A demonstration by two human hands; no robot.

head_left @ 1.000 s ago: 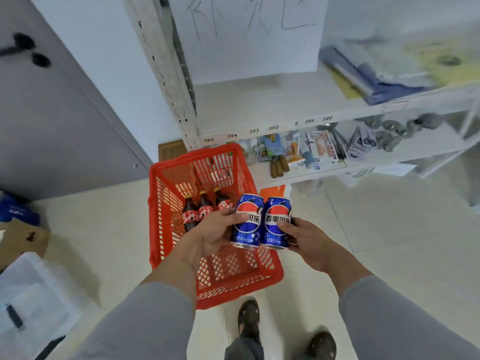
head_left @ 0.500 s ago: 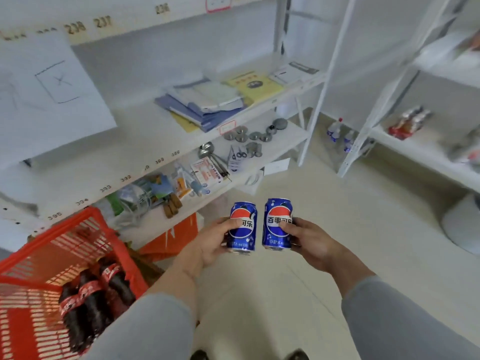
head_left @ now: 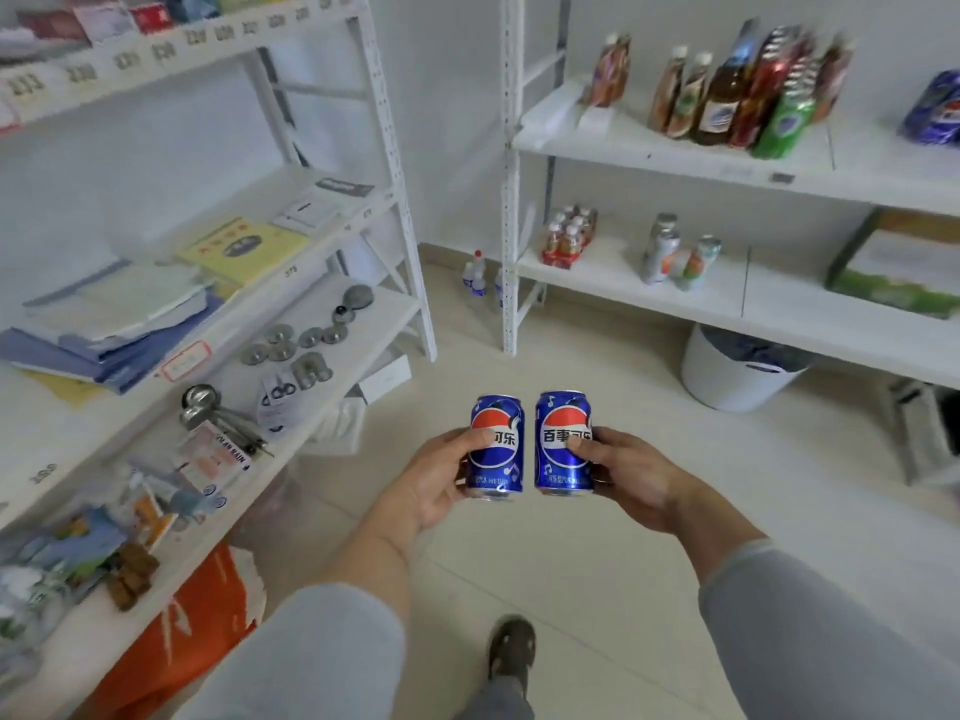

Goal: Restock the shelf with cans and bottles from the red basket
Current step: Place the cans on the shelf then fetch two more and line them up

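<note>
My left hand (head_left: 434, 483) grips one blue Pepsi can (head_left: 500, 459) upright, and my right hand (head_left: 631, 478) grips a second blue Pepsi can (head_left: 561, 459) beside it, the two cans almost touching above the floor. Ahead to the right stands a white drinks shelf (head_left: 675, 153) with several bottles (head_left: 727, 90) on its upper board. Its lower board (head_left: 779, 309) carries a pack of small bottles (head_left: 569, 236) and a few cans (head_left: 675, 257). The red basket is out of view.
A white rack (head_left: 332, 324) on the left holds papers, metal discs and small tools. An orange bag (head_left: 176, 636) lies under it. A white bucket (head_left: 732, 371) sits under the drinks shelf, and small bottles (head_left: 475, 275) stand in the corner. My shoe (head_left: 511, 649) is below.
The view has swung right, away from the red basket, which has left the frame. The drinks shelf has come into view. Both hands still hold the cans in front of me.
</note>
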